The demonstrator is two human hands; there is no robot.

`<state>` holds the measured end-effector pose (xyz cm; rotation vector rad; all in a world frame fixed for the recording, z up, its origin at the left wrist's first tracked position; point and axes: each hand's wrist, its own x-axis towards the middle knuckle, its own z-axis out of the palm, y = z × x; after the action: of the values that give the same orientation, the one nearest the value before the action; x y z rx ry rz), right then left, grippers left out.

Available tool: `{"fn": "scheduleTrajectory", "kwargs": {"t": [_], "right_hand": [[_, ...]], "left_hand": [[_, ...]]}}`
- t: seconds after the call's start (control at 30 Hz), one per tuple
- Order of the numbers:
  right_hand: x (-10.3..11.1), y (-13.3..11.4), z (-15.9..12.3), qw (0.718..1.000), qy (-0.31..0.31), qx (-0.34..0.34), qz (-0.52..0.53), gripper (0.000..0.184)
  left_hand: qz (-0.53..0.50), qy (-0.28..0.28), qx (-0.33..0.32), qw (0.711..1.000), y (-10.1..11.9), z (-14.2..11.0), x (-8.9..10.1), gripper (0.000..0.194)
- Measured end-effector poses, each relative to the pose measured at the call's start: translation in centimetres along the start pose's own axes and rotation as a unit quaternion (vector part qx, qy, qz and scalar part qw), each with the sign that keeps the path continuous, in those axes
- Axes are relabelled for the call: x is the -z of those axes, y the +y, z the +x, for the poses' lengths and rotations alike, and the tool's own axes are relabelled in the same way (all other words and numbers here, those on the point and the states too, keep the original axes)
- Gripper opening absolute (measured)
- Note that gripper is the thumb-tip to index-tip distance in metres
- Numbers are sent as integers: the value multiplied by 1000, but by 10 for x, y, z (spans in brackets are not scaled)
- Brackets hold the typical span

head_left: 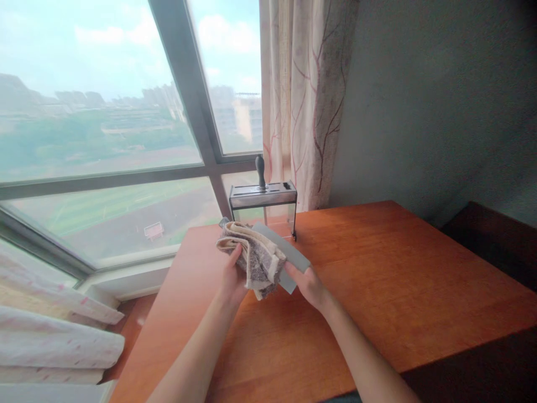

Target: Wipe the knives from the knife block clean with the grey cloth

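Observation:
A folded grey-and-cream cloth (255,252) is bunched over the front of the wooden table, its layers turned over one another. My left hand (233,277) grips it from the left, thumb lying on top. On the other side, my right hand (308,284) is closed around the edge of a flat, smooth grey piece (289,249), whose exact kind I cannot make out. This piece lies against the right side of the cloth, and part of it is hidden behind the folds. A small dark tip (224,222) shows past the cloth's upper left end.
Behind the cloth stands a metal-topped frame (263,195) with clear sides and an upright black handle (260,170). The wooden table (398,268) extends right. Window (126,151) and patterned curtain (308,101) border its far side; another curtain (54,336) hangs at left.

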<state>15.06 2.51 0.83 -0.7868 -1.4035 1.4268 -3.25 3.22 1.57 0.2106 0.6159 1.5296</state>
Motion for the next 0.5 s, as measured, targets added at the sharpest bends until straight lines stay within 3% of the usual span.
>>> {"fn": "scheduleTrajectory", "kwargs": {"t": [0.17, 0.33, 0.4, 0.5], "right_hand": [[-1, 11, -3, 985, 23, 81, -149, 31], [-1, 12, -7, 924, -21, 211, -320, 24], [-1, 11, -9, 910, -31, 232, -342, 24], [-1, 11, -10, 911, -33, 240, -334, 25]], "left_hand": [[-27, -26, 28, 999, -13, -1, -2, 30], [0, -15, 85, 996, -19, -5, -5, 46], [-4, -17, 65, 998, -15, -6, -7, 53], [-20, -10, 13, 1000, -3, -5, -10, 58]]}}
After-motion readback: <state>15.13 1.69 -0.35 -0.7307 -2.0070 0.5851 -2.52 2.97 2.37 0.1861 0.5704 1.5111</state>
